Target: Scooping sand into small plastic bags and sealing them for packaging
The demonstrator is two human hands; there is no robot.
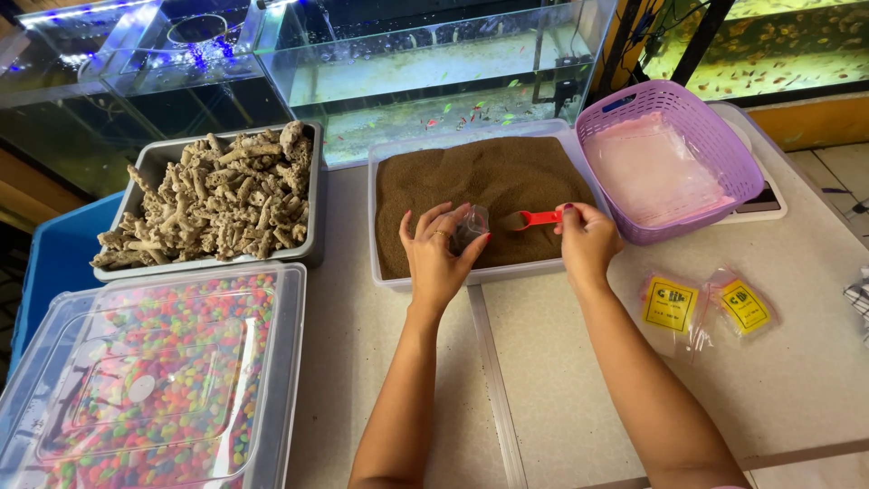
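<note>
Centre frame: left hand (437, 258) fingers pinching a small clear plastic bag (470, 226), right hand (587, 240) fingers pinching a red plastic scoop (534, 218) over the clear tub of brown granules (471, 181).

Both my forearms reach forward from the bottom edge, bare, angling in toward the tub of brown granules (471, 181). My left hand (439, 258) sits over its near rim, fingers spread and curled round a little clear bag (471, 226). My right hand (587, 240) is just right of that, over the same rim, pinching a red scoop (536, 218) by the handle.
</note>
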